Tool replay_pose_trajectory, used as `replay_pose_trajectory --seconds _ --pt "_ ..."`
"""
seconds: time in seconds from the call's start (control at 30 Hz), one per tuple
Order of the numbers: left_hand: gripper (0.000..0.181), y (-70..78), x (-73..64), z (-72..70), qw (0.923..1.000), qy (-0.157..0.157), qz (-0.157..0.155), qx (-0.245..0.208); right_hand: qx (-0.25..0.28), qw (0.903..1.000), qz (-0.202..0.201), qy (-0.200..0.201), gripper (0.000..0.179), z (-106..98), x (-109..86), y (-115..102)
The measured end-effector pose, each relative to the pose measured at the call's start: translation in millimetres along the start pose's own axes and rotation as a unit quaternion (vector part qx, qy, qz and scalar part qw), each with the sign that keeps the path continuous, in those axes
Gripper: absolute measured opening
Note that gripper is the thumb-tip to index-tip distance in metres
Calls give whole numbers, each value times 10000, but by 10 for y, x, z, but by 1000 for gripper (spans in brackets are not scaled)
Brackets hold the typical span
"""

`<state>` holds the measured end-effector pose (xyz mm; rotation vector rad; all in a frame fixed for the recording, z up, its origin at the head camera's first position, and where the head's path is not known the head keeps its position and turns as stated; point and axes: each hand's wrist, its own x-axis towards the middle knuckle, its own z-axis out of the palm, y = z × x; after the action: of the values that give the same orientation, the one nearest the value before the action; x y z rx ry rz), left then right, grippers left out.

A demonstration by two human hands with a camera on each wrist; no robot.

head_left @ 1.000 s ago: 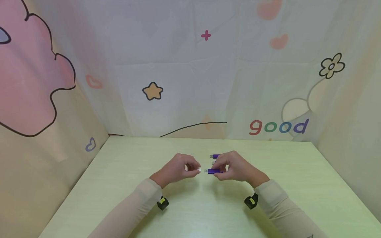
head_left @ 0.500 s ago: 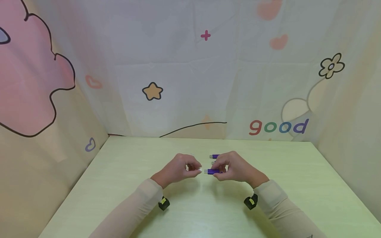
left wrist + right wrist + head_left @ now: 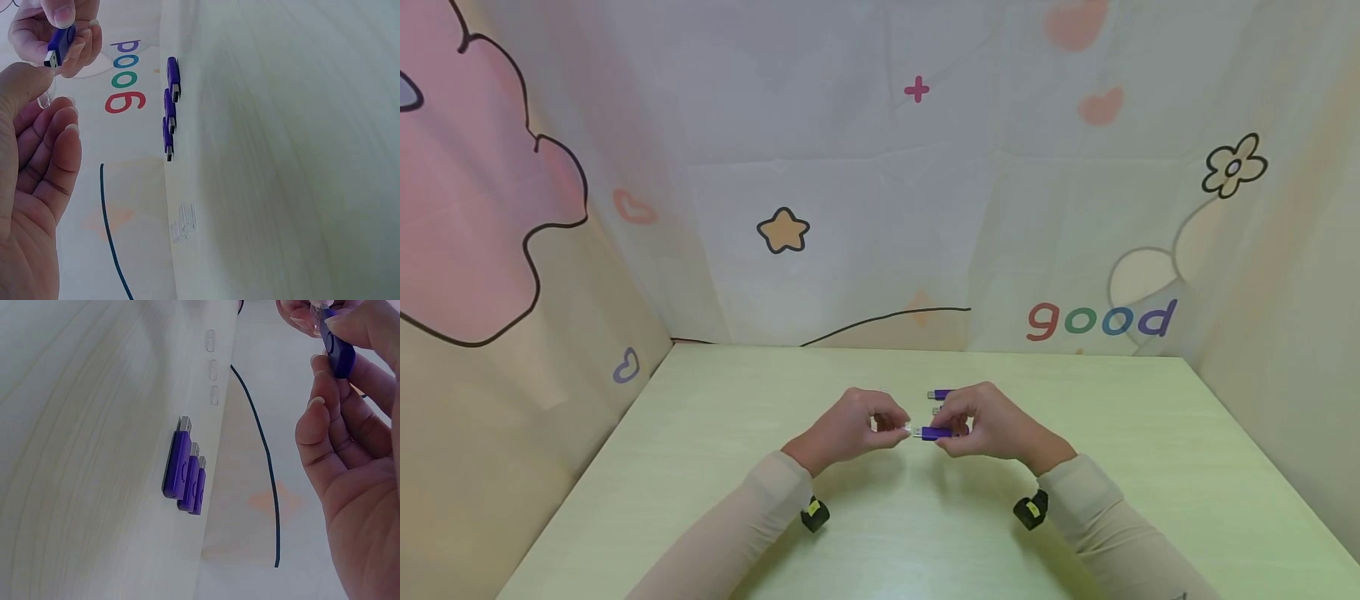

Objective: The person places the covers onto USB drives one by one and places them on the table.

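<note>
**Delicately pinching a drive and a cap, plug facing cap**

Evenly sharing the work between two hands: with the left hand (image 3: 857, 425), pinching a small clear cap (image 3: 47, 99) between thumb and fingers; with the right hand (image 3: 988, 421), gripping a purple drive (image 3: 338, 351) by its body. Holding both above the table (image 3: 917, 542), near the middle of the head view, with the metal plug (image 3: 51, 60) pointing toward the left hand. Showing plug and cap nearly end to end, too close and too see-through for telling whether touching or slightly inside.

Judging by looks, probably handling as light, stiff and hard-shelled in the drive's case, perhaps sliding a little under a loose pinch. Calling for a hold on the flat purple faces, leaving the plug bare. Probably weighing next to nothing in the cap's case, being thin, rigid and easily lost from sight; likely taking a grip best by the side walls, toward the far end, without covering the mouth. Possibly cracking under a hard squeeze, or popping free from a slanted one.

Also seeing, farther back on the table, three spare drives (image 3: 178, 465) lying in a row near the right hand, plugs facing left, and opposite those plugs three spare caps (image 3: 210, 341), lying apart and barely visible from the head.
</note>
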<state>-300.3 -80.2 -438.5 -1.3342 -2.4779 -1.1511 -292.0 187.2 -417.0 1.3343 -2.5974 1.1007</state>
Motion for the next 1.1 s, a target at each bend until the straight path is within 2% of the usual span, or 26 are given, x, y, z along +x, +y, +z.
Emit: replay_pose_trajectory --seconds 0.47,0.8,1.1 --pt "6 22 4 -14 9999 -108 108 -58 -50 9999 -116 97 11 -2 5 -3" --pt "6 22 10 2 9998 -117 131 -108 -47 9999 -5 102 13 7 7 -18" --pt "6 52 22 4 9998 -172 37 -91 -72 9998 -145 80 10 11 18 -14"
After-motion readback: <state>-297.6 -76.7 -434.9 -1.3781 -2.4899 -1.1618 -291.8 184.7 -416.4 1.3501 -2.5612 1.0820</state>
